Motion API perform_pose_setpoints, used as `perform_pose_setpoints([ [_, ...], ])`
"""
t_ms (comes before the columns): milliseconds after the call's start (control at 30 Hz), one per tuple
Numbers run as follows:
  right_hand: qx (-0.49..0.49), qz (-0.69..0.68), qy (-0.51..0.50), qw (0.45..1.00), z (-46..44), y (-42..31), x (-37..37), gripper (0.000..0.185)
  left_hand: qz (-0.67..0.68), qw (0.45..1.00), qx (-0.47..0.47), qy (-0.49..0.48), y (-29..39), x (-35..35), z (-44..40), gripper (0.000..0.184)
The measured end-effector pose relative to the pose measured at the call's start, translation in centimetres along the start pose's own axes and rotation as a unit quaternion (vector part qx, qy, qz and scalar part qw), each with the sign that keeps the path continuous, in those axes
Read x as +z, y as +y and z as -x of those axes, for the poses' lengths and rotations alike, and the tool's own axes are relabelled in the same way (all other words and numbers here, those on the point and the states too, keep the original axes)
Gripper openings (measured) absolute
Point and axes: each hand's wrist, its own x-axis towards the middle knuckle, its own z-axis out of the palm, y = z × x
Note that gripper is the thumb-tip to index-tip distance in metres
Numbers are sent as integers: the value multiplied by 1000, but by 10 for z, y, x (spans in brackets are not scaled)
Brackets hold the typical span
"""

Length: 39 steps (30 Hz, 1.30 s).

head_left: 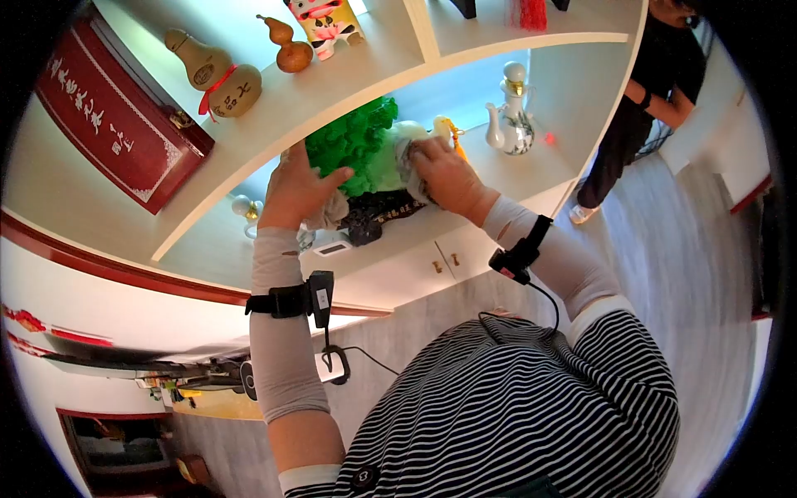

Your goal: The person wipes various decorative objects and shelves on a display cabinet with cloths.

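Observation:
A green and white cabbage-shaped ornament (344, 149) stands on a dark carved base (386, 212) with gold characters, on the lower shelf. My right hand (451, 176) is closed on a grey cloth (409, 168) and presses it against the pale right side of the ornament. At the ornament's left side is my left hand (297, 189), its thumb stretched across the green leaves. Another greyish cloth (332, 212) shows bunched under the left palm. The left fingertips are partly hidden.
Right of the ornament stand a white porcelain pot (516, 124) and a yellow-tasselled piece (451, 133). The upper shelf holds gourds (228, 87), a colourful figurine (324, 25) and a red box (124, 108). A curved shelf edge (332, 104) passes above my hands. A person (664, 83) stands at right.

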Motion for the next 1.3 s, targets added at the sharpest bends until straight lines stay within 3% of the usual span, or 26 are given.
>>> perform_pose_setpoints([
  [33,12,-33,76,997,-7,-1,-6,41,8,1000,17,5,0,0,0,100],
  [67,11,-33,74,997,-12,1,-4,41,10,1000,15,5,0,1,1,100],
  [133,115,-70,141,981,-23,2,0,39,3,1000,-21,-8,4,-1,1,100],
  [200,161,-104,122,974,-27,-9,10,38,9,1000,-14,-6,4,-1,1,99],
  [267,33,-43,130,990,-22,-29,21,35,17,1000,-7,-2,3,-1,-1,99],
  [300,19,-51,76,996,-16,-43,17,36,9,1000,0,-2,2,-1,-1,98],
  [433,-36,-35,72,996,-3,-25,9,35,41,999,2,3,-2,0,0,99],
  [567,69,-1,60,996,-3,-5,3,34,25,1000,-19,-1,0,0,0,100],
  [733,35,-39,116,992,-18,-28,16,32,5,1000,21,3,-2,1,-1,100],
  [800,41,-42,66,996,-17,-36,19,39,10,1000,4,-4,-2,2,-1,100],
  [867,37,-45,49,997,-11,-21,11,33,17,1000,-14,-9,-2,2,-2,101],
  [967,142,-17,0,990,-6,-5,-13,30,39,999,2,12,-3,2,-1,101],
  [1067,124,-26,38,991,-14,1,-6,31,29,1000,-3,-1,0,1,0,100],
  [1133,50,-24,75,996,-25,-19,6,33,6,1000,-18,-2,1,0,-1,99],
  [1233,51,6,36,998,-18,-40,12,35,9,1000,-8,-3,-2,1,-1,99],
  [1300,12,-61,15,998,-3,-25,9,35,14,1000,-2,-3,-4,1,-1,100],
])
